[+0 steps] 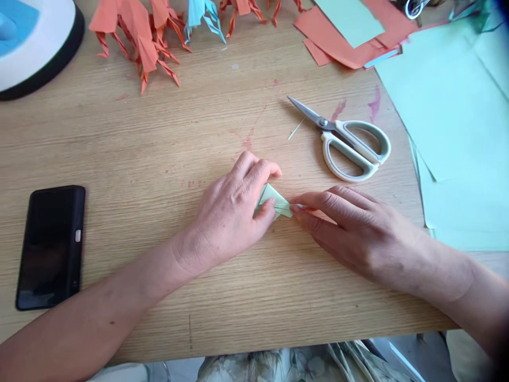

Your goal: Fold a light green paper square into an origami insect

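A small folded piece of light green paper (272, 197) lies low over the wooden table between my two hands. My left hand (242, 204) has its thumb pressed on the paper's near side, and its curled fingers reach over the far side. Part of the paper is hidden under that hand. At the paper's right tip, the thumb and index finger of my right hand (345, 228) are pinched together. Just beyond my right hand lie scissors (323, 123) with white and grey handles, blades nearly closed.
Several folded orange paper figures (139, 37) and a light blue one (202, 18) stand at the back. Orange sheets (318, 32) and large light green sheets (449, 116) cover the right side. A black phone-like device (51, 246) lies left. A round white object (43, 48) occupies the far left corner.
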Action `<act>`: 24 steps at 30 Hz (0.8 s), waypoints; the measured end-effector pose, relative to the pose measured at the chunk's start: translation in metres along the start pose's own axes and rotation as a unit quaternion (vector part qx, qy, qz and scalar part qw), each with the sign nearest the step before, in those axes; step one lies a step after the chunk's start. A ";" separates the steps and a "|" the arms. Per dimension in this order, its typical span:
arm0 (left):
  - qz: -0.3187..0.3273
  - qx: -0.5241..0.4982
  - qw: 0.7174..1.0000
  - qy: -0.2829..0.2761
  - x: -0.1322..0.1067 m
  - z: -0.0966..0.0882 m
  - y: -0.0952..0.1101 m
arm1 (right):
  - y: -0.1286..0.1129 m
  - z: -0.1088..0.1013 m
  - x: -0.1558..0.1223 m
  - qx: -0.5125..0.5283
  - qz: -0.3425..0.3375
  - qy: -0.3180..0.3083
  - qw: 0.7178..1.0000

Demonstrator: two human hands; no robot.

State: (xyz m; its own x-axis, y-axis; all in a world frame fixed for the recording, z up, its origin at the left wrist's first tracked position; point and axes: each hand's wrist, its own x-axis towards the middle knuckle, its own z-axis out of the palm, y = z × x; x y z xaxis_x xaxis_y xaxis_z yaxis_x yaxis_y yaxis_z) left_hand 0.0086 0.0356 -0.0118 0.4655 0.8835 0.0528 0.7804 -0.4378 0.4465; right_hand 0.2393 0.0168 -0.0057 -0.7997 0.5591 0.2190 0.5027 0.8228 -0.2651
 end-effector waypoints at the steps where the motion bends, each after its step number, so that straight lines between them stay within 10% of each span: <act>1: 0.003 -0.003 1.000 -0.002 0.000 0.000 -0.001 | 0.001 0.000 -0.001 0.006 0.001 0.001 1.000; 24: 0.070 -0.045 0.996 0.022 -0.008 0.002 -0.008 | 0.006 0.016 0.021 0.033 0.077 0.072 0.994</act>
State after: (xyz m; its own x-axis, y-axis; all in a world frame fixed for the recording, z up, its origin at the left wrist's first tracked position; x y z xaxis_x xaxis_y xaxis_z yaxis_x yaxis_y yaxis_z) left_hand -0.0003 0.0319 -0.0178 0.5468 0.8222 0.1581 0.6672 -0.5420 0.5109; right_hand 0.2201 0.0313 -0.0179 -0.6573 0.6908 0.3013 0.5895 0.7204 -0.3655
